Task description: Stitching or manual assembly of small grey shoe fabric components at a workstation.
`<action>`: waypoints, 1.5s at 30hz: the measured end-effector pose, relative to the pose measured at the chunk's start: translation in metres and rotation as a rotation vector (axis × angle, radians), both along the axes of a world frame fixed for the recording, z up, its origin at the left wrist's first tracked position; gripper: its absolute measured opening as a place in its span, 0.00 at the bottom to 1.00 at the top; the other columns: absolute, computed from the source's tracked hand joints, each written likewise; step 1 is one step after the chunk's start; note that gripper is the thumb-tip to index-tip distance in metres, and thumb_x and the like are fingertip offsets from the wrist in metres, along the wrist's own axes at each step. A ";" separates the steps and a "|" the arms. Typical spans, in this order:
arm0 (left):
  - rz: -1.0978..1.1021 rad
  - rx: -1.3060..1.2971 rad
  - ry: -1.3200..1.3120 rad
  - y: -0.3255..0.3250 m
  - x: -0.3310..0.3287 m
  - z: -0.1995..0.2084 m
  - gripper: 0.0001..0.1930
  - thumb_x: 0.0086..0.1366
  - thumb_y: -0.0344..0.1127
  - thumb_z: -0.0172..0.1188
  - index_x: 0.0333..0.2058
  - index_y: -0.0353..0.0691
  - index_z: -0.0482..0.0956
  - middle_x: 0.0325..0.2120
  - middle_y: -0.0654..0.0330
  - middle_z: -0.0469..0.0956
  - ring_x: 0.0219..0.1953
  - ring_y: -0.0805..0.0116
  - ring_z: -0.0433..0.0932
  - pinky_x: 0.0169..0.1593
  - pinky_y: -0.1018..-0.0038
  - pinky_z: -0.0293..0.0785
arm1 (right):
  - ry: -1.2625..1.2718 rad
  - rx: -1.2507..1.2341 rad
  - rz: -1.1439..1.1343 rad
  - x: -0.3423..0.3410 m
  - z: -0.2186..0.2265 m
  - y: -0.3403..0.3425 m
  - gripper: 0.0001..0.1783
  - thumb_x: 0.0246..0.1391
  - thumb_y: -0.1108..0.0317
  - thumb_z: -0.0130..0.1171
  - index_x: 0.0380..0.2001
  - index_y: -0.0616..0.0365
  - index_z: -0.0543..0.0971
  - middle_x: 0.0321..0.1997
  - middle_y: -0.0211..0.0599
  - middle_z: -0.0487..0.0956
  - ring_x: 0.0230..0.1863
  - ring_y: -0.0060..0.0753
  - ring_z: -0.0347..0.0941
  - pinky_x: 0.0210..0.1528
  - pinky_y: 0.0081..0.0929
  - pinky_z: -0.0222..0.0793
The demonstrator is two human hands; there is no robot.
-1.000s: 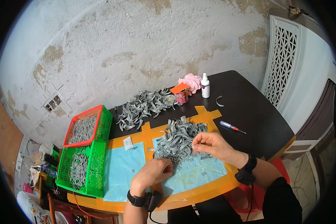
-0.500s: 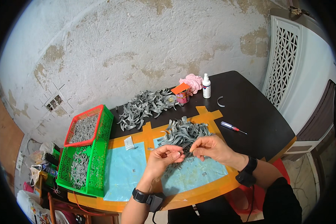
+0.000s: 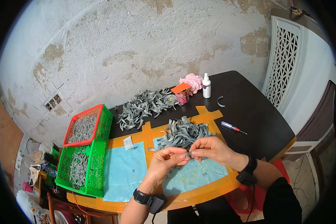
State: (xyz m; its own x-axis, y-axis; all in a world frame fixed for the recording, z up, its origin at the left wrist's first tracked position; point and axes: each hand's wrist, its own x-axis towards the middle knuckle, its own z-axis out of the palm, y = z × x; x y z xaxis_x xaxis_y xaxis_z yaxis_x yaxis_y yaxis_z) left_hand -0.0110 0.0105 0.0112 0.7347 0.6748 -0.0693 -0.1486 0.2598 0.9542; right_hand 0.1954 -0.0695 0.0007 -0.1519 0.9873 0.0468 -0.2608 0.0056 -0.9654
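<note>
Both hands meet over the light blue mat (image 3: 198,175): the left hand (image 3: 168,159) and right hand (image 3: 212,149) pinch a small grey plastic strip piece (image 3: 188,154) between their fingertips, just in front of the heap of grey curved strips (image 3: 184,132). Left of the mat stands a green plastic basket (image 3: 97,156).

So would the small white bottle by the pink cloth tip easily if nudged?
Probably. The white bottle stands upright, tall and narrow on the black table, so a push near its cap would likely topple it. It looks light plastic, and being round it might then roll.
</note>
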 end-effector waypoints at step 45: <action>-0.111 0.120 0.115 0.000 0.005 -0.006 0.07 0.61 0.23 0.60 0.38 0.33 0.80 0.35 0.56 0.81 0.37 0.68 0.82 0.45 0.75 0.79 | -0.106 0.098 0.047 0.006 -0.003 0.004 0.06 0.55 0.77 0.59 0.35 0.65 0.74 0.32 0.38 0.79 0.31 0.26 0.78 0.33 0.23 0.75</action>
